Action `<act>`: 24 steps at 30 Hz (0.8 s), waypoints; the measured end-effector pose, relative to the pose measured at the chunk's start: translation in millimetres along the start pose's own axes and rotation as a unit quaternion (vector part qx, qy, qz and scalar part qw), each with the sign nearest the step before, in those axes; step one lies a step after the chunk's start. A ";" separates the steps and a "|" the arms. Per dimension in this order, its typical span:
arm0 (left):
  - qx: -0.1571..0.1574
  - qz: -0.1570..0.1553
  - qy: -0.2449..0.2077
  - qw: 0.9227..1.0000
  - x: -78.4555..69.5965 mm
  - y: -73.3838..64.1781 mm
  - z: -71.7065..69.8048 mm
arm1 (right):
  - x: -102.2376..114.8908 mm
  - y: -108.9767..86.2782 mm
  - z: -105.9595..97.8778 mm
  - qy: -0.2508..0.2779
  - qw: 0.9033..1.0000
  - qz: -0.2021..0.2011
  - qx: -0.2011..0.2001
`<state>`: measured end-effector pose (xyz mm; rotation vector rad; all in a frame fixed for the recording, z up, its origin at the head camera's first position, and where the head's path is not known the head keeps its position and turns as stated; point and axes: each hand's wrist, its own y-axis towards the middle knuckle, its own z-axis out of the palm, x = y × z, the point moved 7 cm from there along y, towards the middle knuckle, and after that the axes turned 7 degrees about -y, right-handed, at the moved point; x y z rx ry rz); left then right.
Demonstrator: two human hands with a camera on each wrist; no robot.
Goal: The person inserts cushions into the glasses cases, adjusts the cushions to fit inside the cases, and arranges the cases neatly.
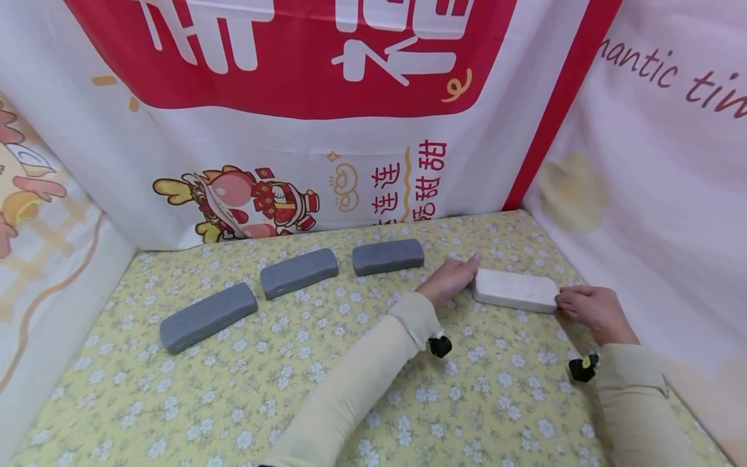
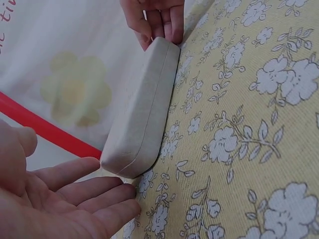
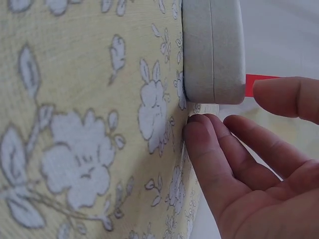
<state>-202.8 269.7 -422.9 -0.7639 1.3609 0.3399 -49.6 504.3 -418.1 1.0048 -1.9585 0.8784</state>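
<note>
A white glasses case (image 1: 515,290) with a seam along its side lies on the flowered cloth, toward the right. My left hand (image 1: 449,280) is at its left end; in the left wrist view the fingers (image 2: 94,194) are extended, tips right at the case's near corner. At the opposite end is my right hand (image 1: 595,310). The right wrist view shows its slightly bent fingers (image 3: 202,144) close beside the case end, with the thumb (image 3: 286,97) held apart from them. Neither hand grips the case.
Three grey glasses cases, a left one (image 1: 209,316), a middle one (image 1: 299,272) and a right one (image 1: 388,257), lie in a slanting row left of the white one. Printed curtains hang behind the table (image 1: 233,402) and at both sides.
</note>
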 end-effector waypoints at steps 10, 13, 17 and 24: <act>0.010 -0.031 0.016 0.999 1.6 -11.4 -9.7 | 8.4 1.5 7.0 -0.029 0.999 -0.011 0.006; 0.040 0.003 0.081 0.996 -5.9 -19.5 -16.6 | 16.3 1.2 9.3 -0.075 0.997 -0.033 0.013; 0.055 0.040 0.182 0.981 -16.5 -35.6 -31.5 | 32.4 -4.0 6.8 -0.179 0.980 -0.083 -0.002; 0.038 0.065 0.325 0.943 -30.5 -66.7 -69.7 | 64.2 -10.7 5.4 -0.280 0.949 -0.145 -0.022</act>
